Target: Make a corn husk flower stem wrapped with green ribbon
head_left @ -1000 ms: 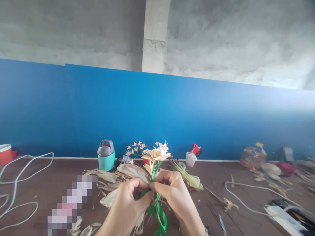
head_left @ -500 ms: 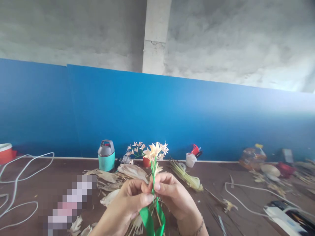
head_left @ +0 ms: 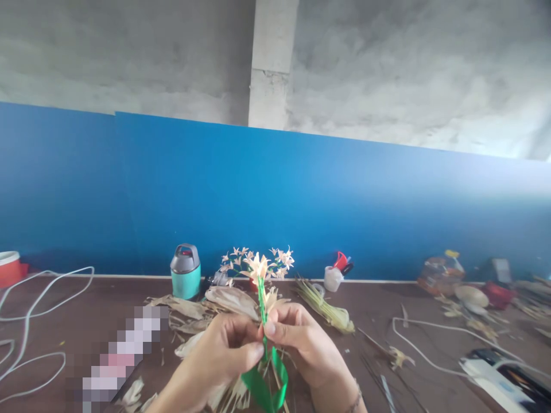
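Note:
My left hand [head_left: 224,355] and my right hand [head_left: 301,341] meet low in the middle of the view, both pinched on the green-wrapped stem of a small pale handmade flower [head_left: 259,268] that stands upright between them. A shiny green ribbon [head_left: 264,387] loops down from the stem below my fingers. Under my hands the brown table [head_left: 86,321] carries dried husk leaves [head_left: 228,301].
At the back stand a teal jug with a grey lid [head_left: 185,271], a pot of similar paper flowers [head_left: 241,261], a white cup holding red-handled scissors [head_left: 336,274] and a bundle of green-yellow strips [head_left: 325,307]. White cables [head_left: 26,315] lie left; clutter and a power strip [head_left: 495,367] lie right.
The flower has been turned and shifted slightly left between my fingers. The green ribbon now hangs in a loop lower under my hands.

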The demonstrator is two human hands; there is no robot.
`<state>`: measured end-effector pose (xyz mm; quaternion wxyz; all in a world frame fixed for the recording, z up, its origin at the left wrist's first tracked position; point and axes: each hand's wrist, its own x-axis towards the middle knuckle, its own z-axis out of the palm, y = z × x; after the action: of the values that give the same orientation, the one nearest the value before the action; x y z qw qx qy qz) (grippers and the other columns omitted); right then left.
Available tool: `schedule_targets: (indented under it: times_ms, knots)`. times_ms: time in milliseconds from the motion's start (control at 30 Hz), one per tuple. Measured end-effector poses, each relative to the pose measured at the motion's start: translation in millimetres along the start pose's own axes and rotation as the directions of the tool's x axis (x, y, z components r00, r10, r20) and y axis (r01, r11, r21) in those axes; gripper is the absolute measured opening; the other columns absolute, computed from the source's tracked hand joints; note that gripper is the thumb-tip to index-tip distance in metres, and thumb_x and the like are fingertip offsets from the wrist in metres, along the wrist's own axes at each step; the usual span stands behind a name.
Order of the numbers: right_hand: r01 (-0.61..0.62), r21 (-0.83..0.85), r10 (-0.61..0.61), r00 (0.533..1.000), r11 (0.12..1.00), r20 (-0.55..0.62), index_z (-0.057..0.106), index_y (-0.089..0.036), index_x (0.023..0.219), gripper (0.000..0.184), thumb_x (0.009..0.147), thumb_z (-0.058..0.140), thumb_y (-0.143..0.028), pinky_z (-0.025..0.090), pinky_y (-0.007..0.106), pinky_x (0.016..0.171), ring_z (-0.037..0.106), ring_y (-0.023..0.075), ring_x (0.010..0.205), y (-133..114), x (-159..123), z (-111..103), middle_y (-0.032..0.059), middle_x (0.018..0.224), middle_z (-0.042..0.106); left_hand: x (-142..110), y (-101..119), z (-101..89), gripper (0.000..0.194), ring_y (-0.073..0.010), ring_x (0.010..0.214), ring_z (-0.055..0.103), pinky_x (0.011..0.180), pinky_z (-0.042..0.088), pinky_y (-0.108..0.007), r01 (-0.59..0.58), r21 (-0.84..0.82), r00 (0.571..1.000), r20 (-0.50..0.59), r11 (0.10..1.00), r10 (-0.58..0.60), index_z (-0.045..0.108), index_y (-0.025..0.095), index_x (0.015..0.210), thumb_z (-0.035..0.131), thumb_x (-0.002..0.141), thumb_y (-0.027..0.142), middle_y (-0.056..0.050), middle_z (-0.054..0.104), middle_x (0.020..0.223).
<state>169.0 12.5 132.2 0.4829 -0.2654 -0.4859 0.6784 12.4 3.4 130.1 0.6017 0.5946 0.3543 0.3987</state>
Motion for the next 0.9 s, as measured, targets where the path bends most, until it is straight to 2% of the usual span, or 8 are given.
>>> schedule_targets:
  times_ms: [133, 233, 467, 633, 733, 833, 900]
  knots:
    - [-0.011, -0.233, -0.025, 0.988, 0.972, -0.15, 0.056, -0.014, 0.048, 0.037, 0.053, 0.083, -0.038, 0.023, 0.022, 0.048, 0.033, 0.0063, 0.048, -2, 3, 2, -0.0056, 0.047, 0.044, 3, -3, -2.1, 0.02, -0.0096, 0.051, 0.029, 0.048, 0.022, -0.024, -0.029, 0.384, 0.992, -0.103, 0.923, 0.074, 0.044, 0.018, 0.053, 0.052, 0.071, 0.024, 0.006, 0.035, 0.053]
    - [-0.054, -0.366, -0.045, 0.965, 0.929, -0.258, 0.057, -0.014, 0.051, 0.034, 0.053, 0.081, -0.038, 0.021, 0.023, 0.047, 0.029, 0.0063, 0.047, -1, 6, 2, -0.0065, 0.047, 0.041, 6, -6, -1.5, 0.022, -0.0109, 0.054, 0.032, 0.05, 0.025, -0.024, -0.057, 0.508, 0.97, -0.176, 0.859, 0.169, 0.042, 0.019, 0.053, 0.05, 0.073, 0.024, 0.005, 0.035, 0.053]
    - [-0.027, -0.521, -0.137, 0.952, 0.853, -0.274, 0.06, -0.012, 0.06, 0.025, 0.066, 0.067, -0.035, 0.024, 0.023, 0.048, 0.034, 0.0084, 0.052, 0, 6, 3, -0.0032, 0.054, 0.047, 10, -3, -1.5, 0.021, -0.0111, 0.053, 0.033, 0.051, 0.027, -0.024, -0.063, 0.284, 0.985, -0.138, 0.957, 0.105, 0.048, 0.018, 0.054, 0.053, 0.071, 0.03, 0.005, 0.038, 0.052]
    - [-0.023, -0.667, -0.213, 0.939, 0.744, -0.27, 0.06, -0.013, 0.059, 0.017, 0.07, 0.06, -0.027, 0.029, 0.023, 0.05, 0.037, 0.0096, 0.053, 0, 4, 7, -0.0027, 0.054, 0.048, 11, -7, 0.9, 0.021, -0.0116, 0.053, 0.039, 0.052, 0.031, -0.024, -0.038, 0.23, 0.987, -0.146, 0.972, 0.074, 0.058, 0.016, 0.057, 0.062, 0.068, 0.032, 0.003, 0.047, 0.054]
    - [-0.027, -0.712, -0.246, 0.928, 0.701, -0.278, 0.062, -0.013, 0.06, 0.016, 0.071, 0.062, -0.025, 0.032, 0.024, 0.051, 0.042, 0.0108, 0.055, -1, 3, 7, -0.0015, 0.055, 0.051, 12, -8, 2.4, 0.022, -0.0123, 0.053, 0.042, 0.052, 0.032, -0.024, -0.022, 0.187, 0.981, -0.187, 0.982, 0.057, 0.061, 0.015, 0.058, 0.066, 0.067, 0.035, 0.002, 0.052, 0.054]
    - [0.029, -0.63, -0.217, 0.95, 0.776, -0.224, 0.066, -0.014, 0.078, 0.021, 0.077, 0.062, -0.034, 0.036, 0.024, 0.056, 0.049, 0.0123, 0.061, 0, 4, 4, 0.0006, 0.065, 0.058, 14, -6, -0.9, 0.023, -0.012, 0.05, 0.041, 0.049, 0.031, -0.023, -0.061, 0.154, 0.957, -0.273, 0.986, 0.102, 0.061, 0.016, 0.056, 0.066, 0.067, 0.036, 0.002, 0.05, 0.051]
    - [0.052, -0.519, -0.161, 0.973, 0.853, -0.167, 0.063, -0.015, 0.1, 0.033, 0.077, 0.063, -0.04, 0.04, 0.024, 0.059, 0.052, 0.0132, 0.066, 3, 5, 2, 0.0015, 0.073, 0.06, 14, -4, -4.6, 0.022, -0.0121, 0.049, 0.041, 0.049, 0.032, -0.023, -0.128, 0.18, 0.91, -0.371, 0.975, 0.188, 0.061, 0.017, 0.055, 0.066, 0.068, 0.035, 0.002, 0.051, 0.05]
